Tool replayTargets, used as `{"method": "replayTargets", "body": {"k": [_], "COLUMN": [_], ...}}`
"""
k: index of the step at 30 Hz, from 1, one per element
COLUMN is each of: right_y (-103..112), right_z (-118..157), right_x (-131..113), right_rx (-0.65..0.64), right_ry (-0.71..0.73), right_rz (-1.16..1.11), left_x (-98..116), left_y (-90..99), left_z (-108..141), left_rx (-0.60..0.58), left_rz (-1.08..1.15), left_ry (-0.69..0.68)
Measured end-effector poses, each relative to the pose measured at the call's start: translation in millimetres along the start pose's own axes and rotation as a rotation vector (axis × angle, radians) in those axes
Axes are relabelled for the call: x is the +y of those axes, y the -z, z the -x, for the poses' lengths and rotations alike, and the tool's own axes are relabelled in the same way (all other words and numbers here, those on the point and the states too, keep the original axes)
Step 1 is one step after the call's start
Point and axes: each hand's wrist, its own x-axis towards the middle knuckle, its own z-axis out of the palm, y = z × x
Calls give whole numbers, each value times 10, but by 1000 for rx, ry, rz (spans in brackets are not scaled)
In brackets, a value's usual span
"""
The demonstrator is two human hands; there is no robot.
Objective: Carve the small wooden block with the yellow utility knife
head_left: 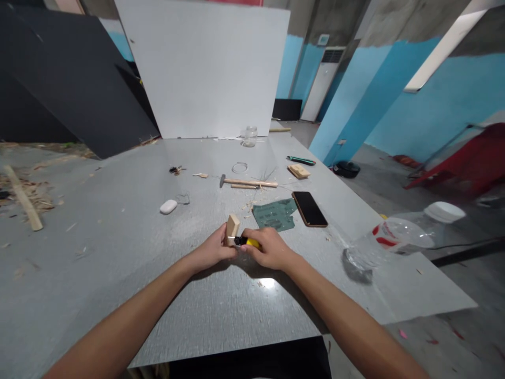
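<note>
My left hand (213, 247) is closed around a small pale wooden block (232, 225), which stands tilted up from the grey table. In my right hand (271, 248) is a yellow and black utility knife (251, 242). Its blade points left and meets the lower part of the block, near my left thumb. Just beyond my right hand lies a green sheet of sandpaper (275, 215) with wood shavings beside it. A phone (310, 209) with a dark screen rests to the right of the sheet.
Farther back are a hammer (250, 182), a wire ring (239, 167), a glass jar (250, 137), a green cutter (301, 160) and wood pieces (299, 171). A white case (168, 206) sits left. A large plastic bottle (402, 237) stands near the right edge. A white board (205, 68) rises behind.
</note>
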Motion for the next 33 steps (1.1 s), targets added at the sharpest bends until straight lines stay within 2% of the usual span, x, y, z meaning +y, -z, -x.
{"method": "replayTargets", "body": {"k": [3,8,10,13,14,16,19,23,25,28,33], "right_y": [-9,-46,7,185,248,331,290,44,-50,-81,4], "right_z": [-3,-79,-108,-84,-59,-7,14,-60,-86,-83,-40], "right_x": [3,60,204,530,630,751,663,261,104,23,92], "right_rx": [49,189,350,682,746,797,731,447,349,356,417], "right_ry": [-21,-93,-238,-562,-618,-631,-528,-345,-299,-297,-304], "right_rz": [76,147,90,24,63,52,-9,-34,-23,-28,-35], "left_x": [12,134,160,146,129,89,42,48,65,79,62], "left_y": [46,67,38,-4,-6,12,63,70,51,37,62], "left_z": [-23,24,87,165,171,150,83,50,57,63,55], "left_rx": [-20,20,-40,-171,-181,-146,-88,-48,-43,-44,-52], "left_rz": [-36,-63,-114,-235,-237,-154,-8,42,44,60,65], "left_ry": [35,124,131,83,78,107,149,146,147,149,143]}}
